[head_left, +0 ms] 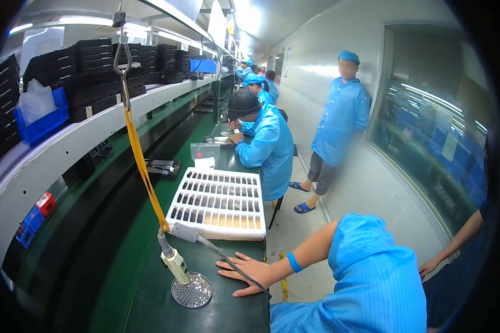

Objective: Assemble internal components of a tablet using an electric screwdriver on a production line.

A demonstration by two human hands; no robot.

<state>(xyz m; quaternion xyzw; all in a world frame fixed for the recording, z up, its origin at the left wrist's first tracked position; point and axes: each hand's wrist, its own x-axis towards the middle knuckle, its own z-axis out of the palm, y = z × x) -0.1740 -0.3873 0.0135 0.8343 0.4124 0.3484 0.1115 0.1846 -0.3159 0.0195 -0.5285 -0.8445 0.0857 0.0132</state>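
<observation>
My right hand (255,275) lies flat, palm down, on the green bench top (150,311), its fingers spread and holding nothing. A blue band (294,263) circles that wrist below a blue striped sleeve. Across the hand runs a grey cable (228,257), which leads to what looks like an electric screwdriver (175,266) hung on an orange elastic band (140,164). The tool's lower end stands at a round metal dish (192,291) with a dotted surface, left of my fingers. Just beyond the hand sits a white foam tray (222,231) with rows of small dark parts. My left hand is out of view.
Black trays (94,66) are stacked on the shelf at left, beside a blue bin (44,119). Past the foam tray a worker in blue (269,144) sits at the bench. Another person (339,116) stands by the wall. At right, someone's bare arm (453,244) shows.
</observation>
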